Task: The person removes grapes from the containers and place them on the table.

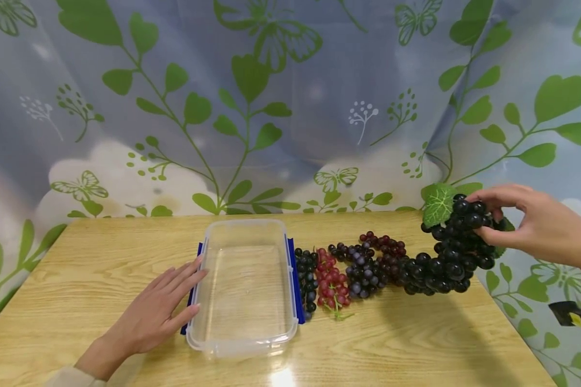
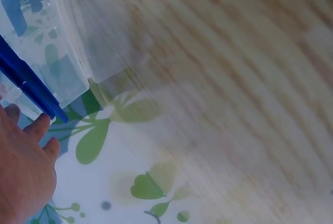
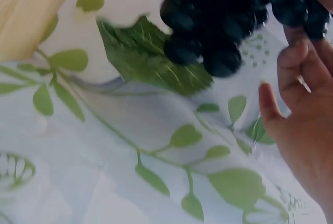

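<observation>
In the head view my right hand (image 1: 532, 223) pinches a big bunch of black grapes (image 1: 445, 266) near its top, above the table's right side. A green leaf (image 1: 438, 204) is attached to the bunch. The right wrist view shows the same black grapes (image 3: 218, 21) hanging from the fingers, a leaf (image 3: 151, 57) beside them. My left hand (image 1: 157, 309) lies with straight fingers against the left side of a clear plastic container (image 1: 244, 344) with blue side clips. The left wrist view has the left hand (image 2: 26, 167) at a blue clip (image 2: 31, 83).
Right of the container lie smaller bunches: dark grapes (image 1: 306, 279), red grapes (image 1: 331, 279), purple-black grapes (image 1: 365, 274) and dark red grapes (image 1: 384, 244). They sit on a wooden table (image 1: 368, 344). A leaf-patterned curtain (image 1: 290, 118) hangs behind its back edge.
</observation>
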A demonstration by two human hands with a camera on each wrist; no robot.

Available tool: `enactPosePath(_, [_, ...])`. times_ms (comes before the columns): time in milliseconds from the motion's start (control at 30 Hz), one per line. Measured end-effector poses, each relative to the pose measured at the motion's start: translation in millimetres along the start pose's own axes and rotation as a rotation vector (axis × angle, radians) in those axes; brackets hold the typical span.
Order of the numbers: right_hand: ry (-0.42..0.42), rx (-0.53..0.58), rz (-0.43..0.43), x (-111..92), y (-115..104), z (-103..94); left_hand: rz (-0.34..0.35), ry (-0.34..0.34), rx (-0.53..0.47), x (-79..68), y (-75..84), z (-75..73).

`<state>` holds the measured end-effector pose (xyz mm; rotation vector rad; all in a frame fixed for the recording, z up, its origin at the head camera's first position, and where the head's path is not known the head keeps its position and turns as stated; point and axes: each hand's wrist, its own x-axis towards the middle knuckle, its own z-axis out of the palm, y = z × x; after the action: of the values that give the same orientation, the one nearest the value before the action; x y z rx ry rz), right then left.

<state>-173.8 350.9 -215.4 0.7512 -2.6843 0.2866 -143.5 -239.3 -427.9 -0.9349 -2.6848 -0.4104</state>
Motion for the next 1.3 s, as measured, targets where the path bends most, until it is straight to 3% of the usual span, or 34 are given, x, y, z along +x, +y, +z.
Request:
enactPosePath(167, [-0.074, -0.024, 0.074, -10, 8, -3.5, 0.010, 0.013, 0.000, -0.2, -1.1, -0.9])
enactPosePath(500, [-0.291, -0.089, 0.060, -11, 26, 22.8, 0.014, 0.031, -0.005, -1.3, -1.1, 1.0])
enactPosePath(633, [-0.339, -0.112, 0.060, -3, 27, 32.2, 0.011, 0.028, -0.009, -2.4, -1.0, 2.6])
enactPosePath(1033, [-0.251, -0.088, -0.042, 16, 36, 49.6, -0.010, 0.008, -0.021, -2.4, -0.3, 1.2])
enactPosePath(1300, [-0.273, -0.115, -0.015, 28, 43, 65.3, -0.014, 0.014, -0.024, -0.7, 0.9, -1.1])
